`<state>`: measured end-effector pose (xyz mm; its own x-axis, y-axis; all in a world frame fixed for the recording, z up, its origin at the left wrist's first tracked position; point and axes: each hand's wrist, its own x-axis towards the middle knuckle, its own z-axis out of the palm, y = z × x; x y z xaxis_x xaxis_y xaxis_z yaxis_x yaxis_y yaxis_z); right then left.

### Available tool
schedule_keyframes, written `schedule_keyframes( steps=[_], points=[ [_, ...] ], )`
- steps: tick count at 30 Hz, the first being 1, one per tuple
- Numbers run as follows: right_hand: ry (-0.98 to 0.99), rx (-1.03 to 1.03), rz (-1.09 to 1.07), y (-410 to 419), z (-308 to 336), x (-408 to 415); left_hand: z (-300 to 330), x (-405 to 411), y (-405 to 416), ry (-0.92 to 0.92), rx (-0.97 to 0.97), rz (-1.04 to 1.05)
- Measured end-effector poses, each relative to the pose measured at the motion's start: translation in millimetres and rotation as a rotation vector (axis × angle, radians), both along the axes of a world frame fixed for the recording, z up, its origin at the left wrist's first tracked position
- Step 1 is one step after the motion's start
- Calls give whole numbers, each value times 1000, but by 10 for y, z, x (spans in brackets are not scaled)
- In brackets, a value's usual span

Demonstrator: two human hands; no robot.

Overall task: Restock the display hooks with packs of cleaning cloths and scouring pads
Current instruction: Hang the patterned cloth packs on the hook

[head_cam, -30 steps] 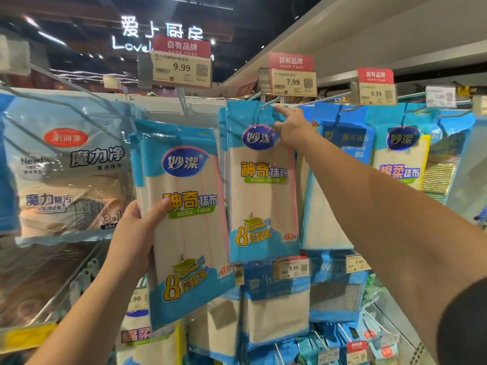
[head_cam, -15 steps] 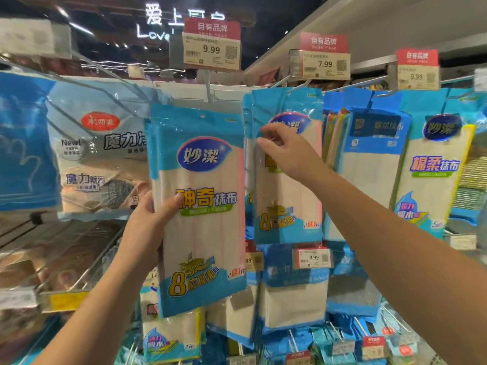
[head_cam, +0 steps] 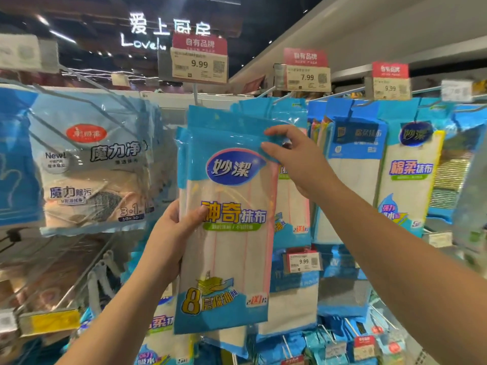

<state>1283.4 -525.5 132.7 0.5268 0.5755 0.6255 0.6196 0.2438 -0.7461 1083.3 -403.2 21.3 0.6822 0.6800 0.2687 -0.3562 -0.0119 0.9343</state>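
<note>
While hands (head_cam: pixel 168 233) grip it — 妙潔 pack (head_cam: pixel 226 233) (8層).

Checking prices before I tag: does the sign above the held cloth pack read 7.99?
No, the price sign above the held cloth pack reads 9.99.

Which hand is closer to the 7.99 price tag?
Right. The right hand is below the 7.99 price tag, pinching a pack's top; the left hand is lower, further left.

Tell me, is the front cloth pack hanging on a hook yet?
Not yet. The pack is held up by the left hand, and the right hand pinches its top.
</note>
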Motion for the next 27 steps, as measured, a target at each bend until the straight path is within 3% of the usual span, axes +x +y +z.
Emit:
schedule_keyframes(
  steps=[7, 14, 27],
  points=[
    [-174, -83, -152, -341, 153, 197, 153, 343, -174, 77, -97, -198],
    [-171, -27, -247, -500, 447, 454, 174, 498, -350, 118, -129, -508],
    [-138, -125, -272, -466, 700, 579, 269, 523, -376, 106, -132, -444]
  ],
)
